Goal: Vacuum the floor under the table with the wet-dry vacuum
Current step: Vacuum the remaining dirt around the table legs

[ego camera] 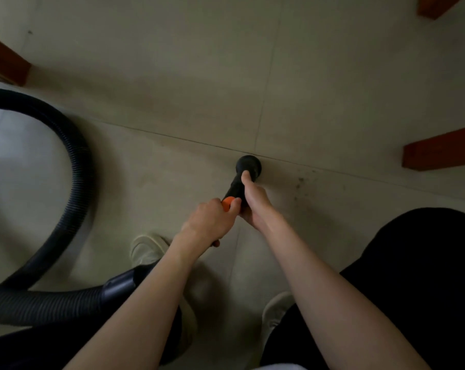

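Observation:
A black vacuum nozzle [248, 165] with a round mouth touches the pale tiled floor [172, 89] at a grout line. My right hand [254, 201] grips the black wand just behind the nozzle. My left hand [212, 222] holds the handle lower down, at its orange part [227, 203]. The ribbed black hose [73, 188] loops away on the left and returns to a cuff [119, 285] under my left forearm. Dark specks of dirt [302, 182] lie on the tile just right of the nozzle.
Reddish-brown wooden table legs stand at the left [5, 61], the top right [437, 5] and the right [439, 152]. My pale shoes [148, 249] and dark trousers [413, 289] fill the bottom. Bright floor lies inside the hose loop.

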